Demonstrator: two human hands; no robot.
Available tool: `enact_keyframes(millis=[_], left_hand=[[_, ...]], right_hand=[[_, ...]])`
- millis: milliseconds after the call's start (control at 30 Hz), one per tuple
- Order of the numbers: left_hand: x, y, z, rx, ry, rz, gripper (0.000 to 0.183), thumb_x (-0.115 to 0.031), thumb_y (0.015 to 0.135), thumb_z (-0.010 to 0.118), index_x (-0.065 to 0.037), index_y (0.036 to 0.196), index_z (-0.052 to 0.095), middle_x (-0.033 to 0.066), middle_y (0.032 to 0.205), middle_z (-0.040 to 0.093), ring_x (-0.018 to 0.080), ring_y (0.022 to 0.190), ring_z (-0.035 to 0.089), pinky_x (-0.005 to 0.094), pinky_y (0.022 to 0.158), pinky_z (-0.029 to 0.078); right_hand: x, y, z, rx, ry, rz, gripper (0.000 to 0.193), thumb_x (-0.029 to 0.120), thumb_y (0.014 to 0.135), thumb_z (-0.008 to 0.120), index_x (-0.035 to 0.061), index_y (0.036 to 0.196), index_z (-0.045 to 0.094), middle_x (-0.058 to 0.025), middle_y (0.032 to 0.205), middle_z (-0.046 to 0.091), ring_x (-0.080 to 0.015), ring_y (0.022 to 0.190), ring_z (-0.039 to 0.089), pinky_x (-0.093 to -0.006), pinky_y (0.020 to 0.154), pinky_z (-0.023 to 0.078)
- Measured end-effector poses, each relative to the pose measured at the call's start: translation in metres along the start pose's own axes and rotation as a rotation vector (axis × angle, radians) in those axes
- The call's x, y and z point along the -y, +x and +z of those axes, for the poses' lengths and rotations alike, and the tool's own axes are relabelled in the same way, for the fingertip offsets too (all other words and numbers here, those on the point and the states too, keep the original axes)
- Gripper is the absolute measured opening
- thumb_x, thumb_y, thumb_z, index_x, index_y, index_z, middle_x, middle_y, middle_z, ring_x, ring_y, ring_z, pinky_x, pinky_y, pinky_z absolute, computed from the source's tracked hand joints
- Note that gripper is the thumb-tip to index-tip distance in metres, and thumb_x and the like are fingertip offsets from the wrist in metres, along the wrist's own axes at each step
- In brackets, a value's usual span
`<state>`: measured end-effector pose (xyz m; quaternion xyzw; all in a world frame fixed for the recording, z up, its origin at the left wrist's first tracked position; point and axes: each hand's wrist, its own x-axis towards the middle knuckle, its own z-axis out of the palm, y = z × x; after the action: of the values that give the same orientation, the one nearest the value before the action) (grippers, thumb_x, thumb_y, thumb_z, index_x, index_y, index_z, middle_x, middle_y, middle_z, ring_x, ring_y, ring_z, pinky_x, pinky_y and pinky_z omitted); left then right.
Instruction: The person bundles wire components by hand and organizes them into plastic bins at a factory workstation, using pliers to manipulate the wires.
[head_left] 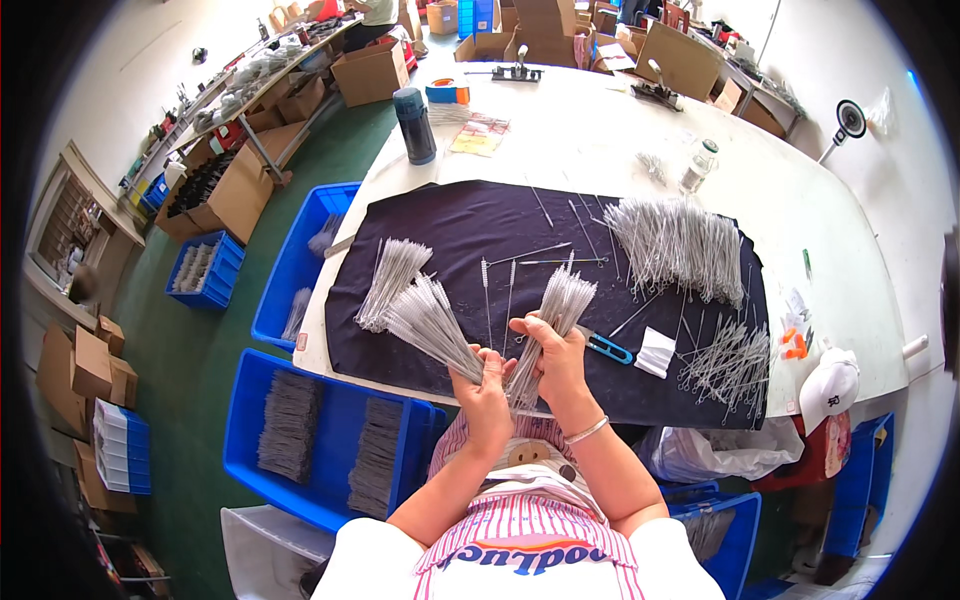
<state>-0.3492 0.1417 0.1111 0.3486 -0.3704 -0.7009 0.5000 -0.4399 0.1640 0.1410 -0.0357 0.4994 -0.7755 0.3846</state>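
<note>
My left hand is closed round the lower end of a bundle of thin wire straw brushes, whose pale bristles fan out up and left. In my right hand, beside it, a second bundle of straw brushes stands nearly upright, gripped near its middle. Both bundles are over the near edge of a dark cloth. Another sheaf of brushes lies to the left. At the right sit a large brush pile and a looser heap. Several single brushes lie scattered between.
Blue-handled snips and a white paper piece lie right of my hands. A dark flask, a glass jar and a white cap stand on the white table. A blue bin with brush bundles is at lower left.
</note>
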Motion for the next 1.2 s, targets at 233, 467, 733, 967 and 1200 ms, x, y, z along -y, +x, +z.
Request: enact_keyframes(millis=[233, 467, 733, 967, 1200], left_hand=[[0.000, 0.004, 0.007, 0.086, -0.037, -0.034, 0.022, -0.004, 0.089, 0.053, -0.006, 0.106, 0.040, 0.0033, 0.089, 0.049, 0.0114, 0.078, 0.052, 0.0286, 0.072, 0.049], [0.005, 0.004, 0.006, 0.089, 0.011, -0.059, 0.020, -0.006, 0.090, 0.054, -0.005, 0.105, 0.041, 0.0018, 0.092, 0.049, 0.0088, 0.080, 0.051, 0.0247, 0.073, 0.048], [0.008, 0.009, 0.004, -0.115, 0.044, 0.222, 0.023, -0.008, 0.091, 0.053, -0.005, 0.109, 0.038, 0.0035, 0.090, 0.047, 0.0097, 0.079, 0.050, 0.0246, 0.072, 0.046], [-0.001, 0.017, 0.004, 0.023, 0.096, 0.176, 0.017, -0.008, 0.093, 0.047, -0.005, 0.106, 0.036, 0.0052, 0.081, 0.047, 0.0109, 0.065, 0.051, 0.0261, 0.066, 0.046], [-0.004, 0.023, -0.002, 0.334, 0.192, -0.036, 0.007, -0.006, 0.093, 0.047, -0.007, 0.098, 0.043, 0.0082, 0.103, 0.058, 0.0103, 0.082, 0.055, 0.0253, 0.076, 0.046]], right_hand=[[0.006, 0.009, -0.007, 0.008, -0.115, 0.024, 0.011, 0.012, 0.078, 0.064, 0.0033, 0.084, 0.061, -0.0056, 0.073, 0.063, -0.0038, 0.039, 0.040, -0.0197, 0.033, 0.028], [0.010, 0.006, -0.002, 0.066, -0.128, -0.018, 0.009, 0.011, 0.077, 0.064, 0.0021, 0.080, 0.062, -0.0042, 0.068, 0.062, -0.0048, 0.041, 0.044, -0.0206, 0.035, 0.029], [-0.011, 0.020, 0.003, -0.176, -0.008, 0.002, 0.005, 0.006, 0.074, 0.065, 0.0018, 0.076, 0.062, -0.0017, 0.058, 0.056, -0.0079, 0.035, 0.042, -0.0220, 0.032, 0.028], [-0.009, 0.021, 0.008, -0.119, 0.042, -0.041, 0.007, 0.008, 0.078, 0.065, 0.0034, 0.078, 0.059, 0.0000, 0.055, 0.052, -0.0080, 0.034, 0.040, -0.0225, 0.031, 0.028], [0.003, 0.006, 0.014, 0.055, -0.028, -0.011, 0.013, 0.016, 0.081, 0.067, 0.0058, 0.078, 0.059, -0.0021, 0.062, 0.058, -0.0064, 0.038, 0.043, -0.0198, 0.035, 0.028]])
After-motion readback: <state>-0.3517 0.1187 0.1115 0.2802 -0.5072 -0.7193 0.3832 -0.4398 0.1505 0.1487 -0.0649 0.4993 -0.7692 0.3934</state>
